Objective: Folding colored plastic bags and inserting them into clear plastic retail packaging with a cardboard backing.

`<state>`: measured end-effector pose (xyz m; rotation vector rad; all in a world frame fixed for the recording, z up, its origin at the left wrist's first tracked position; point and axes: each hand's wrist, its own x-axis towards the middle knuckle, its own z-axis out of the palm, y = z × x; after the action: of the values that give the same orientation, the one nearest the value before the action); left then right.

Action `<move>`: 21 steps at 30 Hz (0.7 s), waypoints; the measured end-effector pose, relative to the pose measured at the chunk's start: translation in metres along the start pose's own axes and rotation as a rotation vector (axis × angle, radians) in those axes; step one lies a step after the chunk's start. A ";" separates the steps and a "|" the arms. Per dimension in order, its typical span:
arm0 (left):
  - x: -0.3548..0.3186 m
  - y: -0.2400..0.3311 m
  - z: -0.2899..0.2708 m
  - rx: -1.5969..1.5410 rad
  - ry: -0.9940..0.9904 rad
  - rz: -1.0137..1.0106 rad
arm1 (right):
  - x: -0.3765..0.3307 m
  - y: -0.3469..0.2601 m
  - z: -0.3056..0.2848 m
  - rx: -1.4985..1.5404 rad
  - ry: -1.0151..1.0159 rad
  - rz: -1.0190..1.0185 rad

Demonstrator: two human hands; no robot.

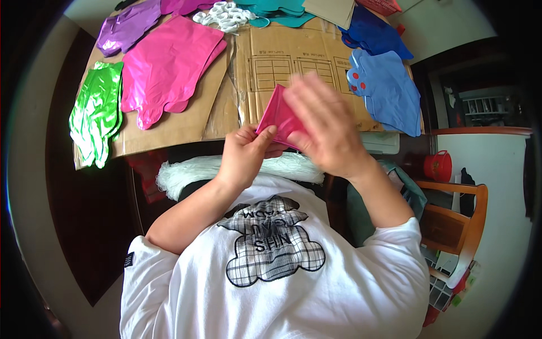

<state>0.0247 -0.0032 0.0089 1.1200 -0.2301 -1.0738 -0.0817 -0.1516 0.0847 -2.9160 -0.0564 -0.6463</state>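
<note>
A folded piece of shiny pink foil (275, 114) is held up in front of my chest, at the near edge of the table. My left hand (247, 154) is closed on its lower left corner, the thumb pressed on top and the fingers underneath. Over its right side is my right hand (326, 121), fingers stretched out and smeared by motion. The right thumb lies by the foil's lower right edge, and whether it touches cannot be told. Part of the foil is hidden behind this hand.
Brown cardboard (276, 42) covers the table. On it lie flat pink foil shapes (169, 62), green ones (97, 107), purple ones (129, 25), light blue ones (392, 93) and dark blue ones (375, 34). White rings (226, 17) are heaped at the back. White strands (192, 169) hang below the near edge.
</note>
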 end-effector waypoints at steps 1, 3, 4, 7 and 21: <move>-0.001 -0.006 0.002 -0.044 0.002 0.011 | 0.001 -0.002 0.008 0.097 -0.095 -0.110; -0.005 -0.012 0.004 -0.132 0.021 -0.042 | -0.001 0.001 0.038 0.099 -0.232 -0.161; -0.007 -0.014 0.004 -0.187 0.044 -0.081 | -0.005 0.006 0.048 0.104 -0.272 -0.168; -0.010 -0.020 0.003 -0.270 0.080 -0.134 | -0.011 0.011 0.064 0.100 -0.358 -0.190; -0.022 0.005 0.010 -0.259 -0.013 -0.059 | -0.003 0.019 0.030 0.375 -0.183 -0.071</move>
<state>0.0099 0.0078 0.0248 0.8916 -0.0659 -1.1283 -0.0706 -0.1661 0.0542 -2.6072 -0.2718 -0.3315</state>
